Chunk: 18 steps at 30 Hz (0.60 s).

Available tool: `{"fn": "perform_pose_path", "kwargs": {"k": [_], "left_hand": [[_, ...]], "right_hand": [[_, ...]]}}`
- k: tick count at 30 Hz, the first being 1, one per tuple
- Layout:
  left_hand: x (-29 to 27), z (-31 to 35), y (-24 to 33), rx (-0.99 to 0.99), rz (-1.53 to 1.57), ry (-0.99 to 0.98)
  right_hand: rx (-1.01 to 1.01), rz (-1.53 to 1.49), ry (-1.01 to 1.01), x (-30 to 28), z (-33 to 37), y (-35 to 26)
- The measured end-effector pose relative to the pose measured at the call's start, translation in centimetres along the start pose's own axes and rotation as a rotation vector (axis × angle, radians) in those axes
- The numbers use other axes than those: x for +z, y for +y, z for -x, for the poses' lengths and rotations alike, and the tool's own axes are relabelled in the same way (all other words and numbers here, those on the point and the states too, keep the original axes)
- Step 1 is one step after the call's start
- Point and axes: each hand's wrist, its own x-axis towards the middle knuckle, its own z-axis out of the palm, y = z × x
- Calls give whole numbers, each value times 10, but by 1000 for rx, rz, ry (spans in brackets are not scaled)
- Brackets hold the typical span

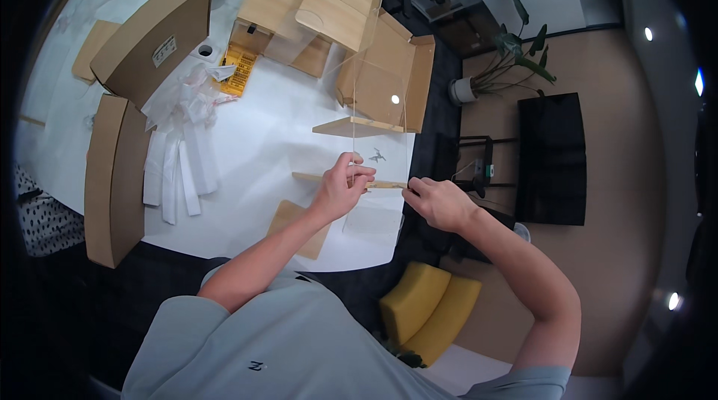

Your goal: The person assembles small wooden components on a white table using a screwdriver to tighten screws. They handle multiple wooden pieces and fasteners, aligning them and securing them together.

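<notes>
A narrow wooden board (pixel 389 185) stands edge-up on the white table, joined to a large clear plastic panel (pixel 381 112). My left hand (pixel 342 189) has its fingers bent around the board beside the panel. At the board's right end, my right hand (pixel 440 202) is closed in a pinch; what sits between its fingertips is hidden. Farther back, a second wooden board (pixel 359 128) meets the same panel. Small dark metal pieces (pixel 377 155) lie between the two boards. A flat wooden piece (pixel 298 229) rests under my left forearm.
An assembled wood-and-clear-plastic stand (pixel 299 7) is at the back, near an open cardboard box (pixel 396 63). Plastic wrapping and white strips (pixel 179 157) lie left, beside a tall carton (pixel 116 176). A yellow packet (pixel 238 69) and a tape roll (pixel 206 50) are behind.
</notes>
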Motion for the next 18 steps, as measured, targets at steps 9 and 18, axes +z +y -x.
{"fn": "perform_pose_path", "kwargs": {"k": [9,18], "left_hand": [[2,4,-6,4,-7,1],[1,-3,1,5,-4,14]], "right_hand": [[-61,152,-90,-8,-5,1],[1075,-1190,6,19,-19,5]]}}
